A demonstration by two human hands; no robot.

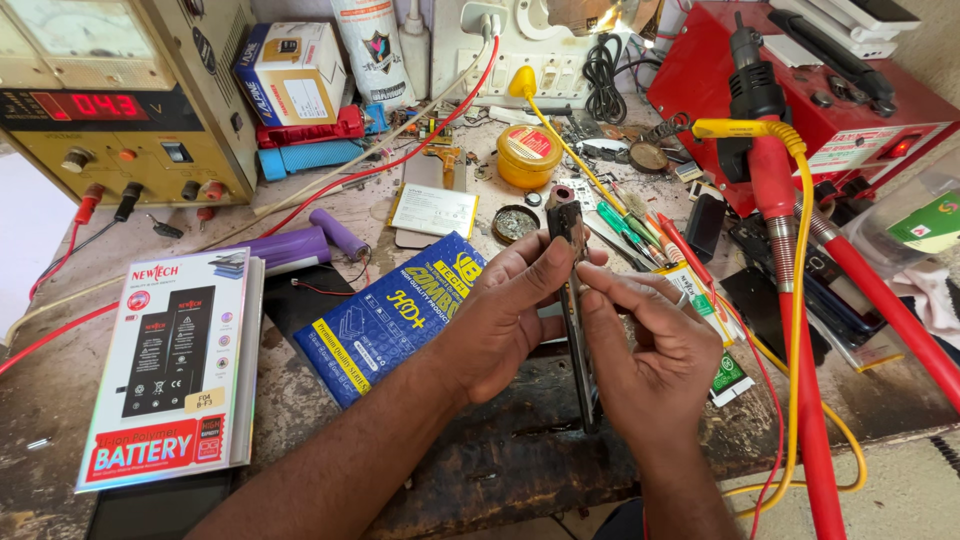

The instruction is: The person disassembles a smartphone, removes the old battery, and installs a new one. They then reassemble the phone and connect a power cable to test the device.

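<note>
Both of my hands hold a thin dark phone (572, 262) edge-on above the worn wooden bench (520, 450). My left hand (500, 320) grips its left side, thumb and fingers pinched near the upper end. My right hand (655, 350) holds the right side, fingers curled along the edge, a ring on one finger. The phone's lower end is hidden between my palms. A blue flat box (385, 315) lies just left of my left hand.
A white battery box (170, 365) lies front left. A yellow power supply (120, 100) stands back left. Purple cylindrical cells (300, 245), a yellow solder-paste tin (528, 156), several screwdrivers (635, 230), and red and yellow hoses (790, 300) from a red station (850, 90) crowd the bench.
</note>
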